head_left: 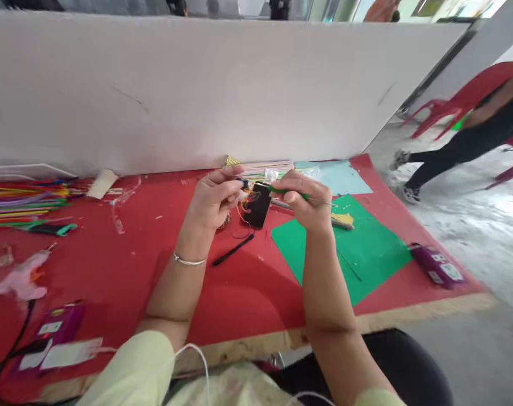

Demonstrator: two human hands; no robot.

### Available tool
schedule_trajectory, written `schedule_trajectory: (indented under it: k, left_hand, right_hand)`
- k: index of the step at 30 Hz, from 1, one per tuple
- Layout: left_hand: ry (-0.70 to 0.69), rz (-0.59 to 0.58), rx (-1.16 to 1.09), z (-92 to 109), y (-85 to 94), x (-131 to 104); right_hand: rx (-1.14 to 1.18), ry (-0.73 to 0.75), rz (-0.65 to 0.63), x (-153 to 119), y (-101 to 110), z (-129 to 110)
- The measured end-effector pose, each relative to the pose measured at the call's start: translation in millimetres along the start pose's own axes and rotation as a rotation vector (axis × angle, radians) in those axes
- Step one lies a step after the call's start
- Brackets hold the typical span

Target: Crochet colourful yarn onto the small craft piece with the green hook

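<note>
The small dark-and-white piece with coloured threads [244, 183] is between the two hands, raised off the red-covered surface [155, 254], its upper end pinched by the thumb and fingertips of the left hand [212, 197]. The right hand [310, 197] is curled round a slim green-handled tool [281, 191], its thumb and fingers closed on the handle and the tip pointing at the piece; whether the tip touches it I cannot tell. As for how far things have got, both the piece and the tool are off the surface, and the work looks partway along: fine orange and purple threads [240, 211] hang loose below the left hand, so those ends, I judge, are left to deal with. How much of the piece is finished is too small and blurred to tell. Below and between the hands lies a black rectangular phone-like slab [257, 210], with a thin black stick [233, 251] nearer the body. Under and beyond the right wrist spreads a flat green sheet [370, 254], with a crumpled yellow scrap [343, 219] close to that hand
</note>
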State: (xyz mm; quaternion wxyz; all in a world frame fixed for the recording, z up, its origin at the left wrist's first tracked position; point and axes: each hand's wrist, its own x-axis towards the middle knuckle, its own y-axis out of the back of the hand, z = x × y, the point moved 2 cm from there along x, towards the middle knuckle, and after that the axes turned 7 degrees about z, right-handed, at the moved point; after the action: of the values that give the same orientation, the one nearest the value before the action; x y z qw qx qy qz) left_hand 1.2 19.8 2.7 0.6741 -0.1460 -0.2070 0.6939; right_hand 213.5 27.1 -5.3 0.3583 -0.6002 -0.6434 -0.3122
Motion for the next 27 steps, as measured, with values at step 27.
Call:
schedule_trajectory:
  k: [27]
  left_hand:
    - [-0.24, 0.113, 0.013, -18.9, -8.3, 1.0]
  right_hand:
    - [0.259, -0.496, 0.353, -19.1, -46.4, 26.0]
